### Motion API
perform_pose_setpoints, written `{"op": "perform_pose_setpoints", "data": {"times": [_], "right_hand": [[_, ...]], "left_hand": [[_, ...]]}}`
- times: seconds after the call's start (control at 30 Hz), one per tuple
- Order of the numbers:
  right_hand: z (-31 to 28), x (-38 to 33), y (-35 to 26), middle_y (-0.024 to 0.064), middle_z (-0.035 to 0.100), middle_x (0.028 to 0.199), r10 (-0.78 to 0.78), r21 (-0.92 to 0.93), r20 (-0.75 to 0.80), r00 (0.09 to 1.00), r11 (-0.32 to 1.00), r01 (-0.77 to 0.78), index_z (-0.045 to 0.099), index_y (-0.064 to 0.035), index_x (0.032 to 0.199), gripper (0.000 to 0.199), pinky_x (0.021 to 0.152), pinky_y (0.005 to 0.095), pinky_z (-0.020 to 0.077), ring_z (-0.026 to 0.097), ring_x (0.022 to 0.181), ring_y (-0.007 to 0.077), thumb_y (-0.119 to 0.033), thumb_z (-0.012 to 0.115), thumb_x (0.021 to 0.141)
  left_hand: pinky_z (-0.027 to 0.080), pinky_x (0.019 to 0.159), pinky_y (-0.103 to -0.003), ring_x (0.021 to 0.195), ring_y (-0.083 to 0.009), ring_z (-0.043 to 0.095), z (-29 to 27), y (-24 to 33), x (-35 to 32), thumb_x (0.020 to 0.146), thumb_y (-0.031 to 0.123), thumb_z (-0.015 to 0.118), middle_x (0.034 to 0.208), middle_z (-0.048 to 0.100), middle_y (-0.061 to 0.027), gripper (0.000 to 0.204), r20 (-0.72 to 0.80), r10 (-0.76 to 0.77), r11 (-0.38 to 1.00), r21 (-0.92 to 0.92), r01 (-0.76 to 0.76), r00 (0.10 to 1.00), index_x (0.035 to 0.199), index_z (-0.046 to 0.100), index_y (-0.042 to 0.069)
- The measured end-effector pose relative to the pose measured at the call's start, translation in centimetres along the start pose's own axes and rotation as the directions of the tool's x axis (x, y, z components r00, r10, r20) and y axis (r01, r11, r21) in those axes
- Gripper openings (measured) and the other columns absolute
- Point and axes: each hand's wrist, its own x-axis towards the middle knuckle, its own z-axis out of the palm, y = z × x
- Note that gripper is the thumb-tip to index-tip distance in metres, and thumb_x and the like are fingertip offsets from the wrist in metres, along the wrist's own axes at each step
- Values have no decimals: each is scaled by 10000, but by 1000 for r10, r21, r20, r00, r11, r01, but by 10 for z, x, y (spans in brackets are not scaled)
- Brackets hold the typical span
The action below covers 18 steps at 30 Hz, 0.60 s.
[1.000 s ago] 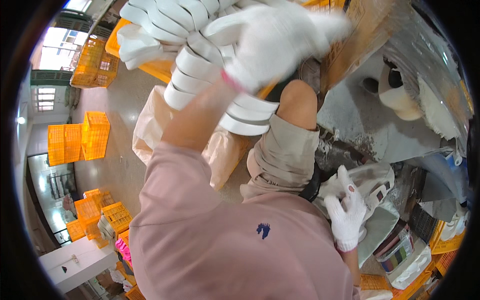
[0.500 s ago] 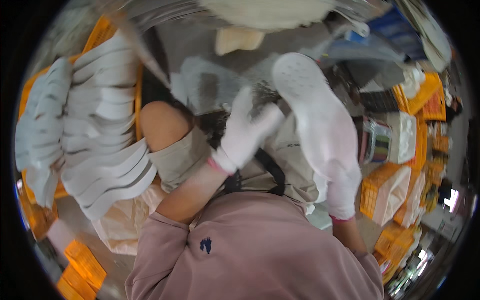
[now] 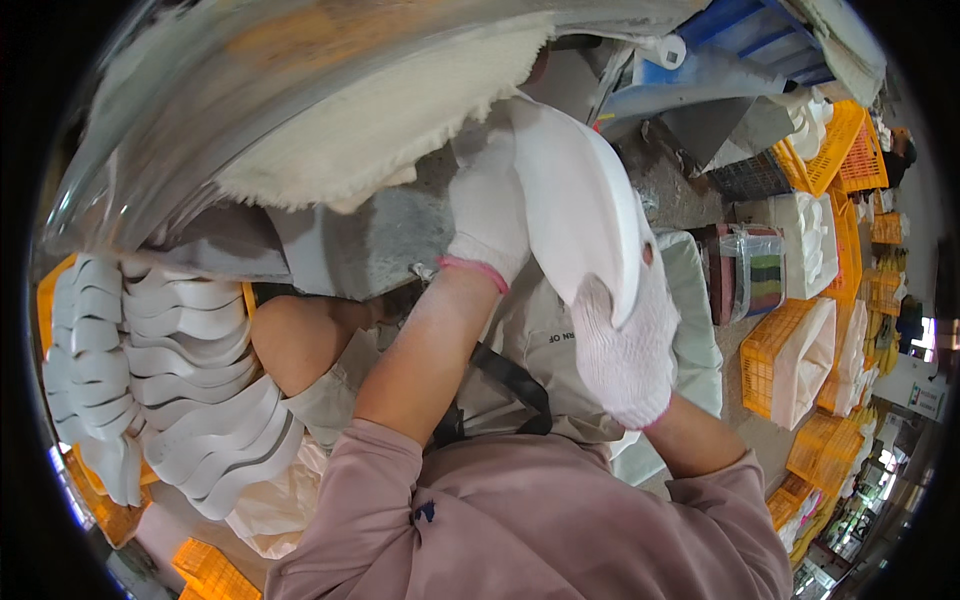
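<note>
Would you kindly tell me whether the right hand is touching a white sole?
Touching: the head view shows the right hand clasping the sole between thumb and fingers.

Tight up top, squeezed under the wheel point(image 3: 390, 110), close by left hand point(image 3: 490, 200) and sole point(image 3: 575, 190)! Barred at left by knee point(image 3: 300, 340) and stacked soles point(image 3: 210, 360). Open between the forearms point(image 3: 425, 350), above the cloth point(image 3: 555, 370); passable rightward from the right hand point(image 3: 627, 355), then stopped by crates point(image 3: 770, 355).

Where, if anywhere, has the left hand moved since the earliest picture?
Yes. A second ago the left hand was over the stacked white pieces; now it is well to their right in view, near the frayed cream pad.
</note>
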Motion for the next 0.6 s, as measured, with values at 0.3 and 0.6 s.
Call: {"op": "perform_pose_setpoints", "data": {"times": [0.3,0.6], "right_hand": [[38,67,5,283,705,1263,-330,-221,-34,943,923,315,608,70,1376,506,899,472,611,740,1025,455,-81,664,896],[82,137,15,227,722,874,-283,18,-55,957,958,285,735,8,979,200,756,486,582,706,858,454,-127,620,886]], "left_hand": [[521,1089,-362,1282,-335,665,-29,-12,47,1072,304,592,1372,689,-220,465,104,-221,795,-556,241,970,1454,606,40],[455,1158,-461,1354,-450,609,-103,77,-24,967,606,709,1366,684,-314,837,-291,102,206,942,266,951,1441,594,-74]]}}
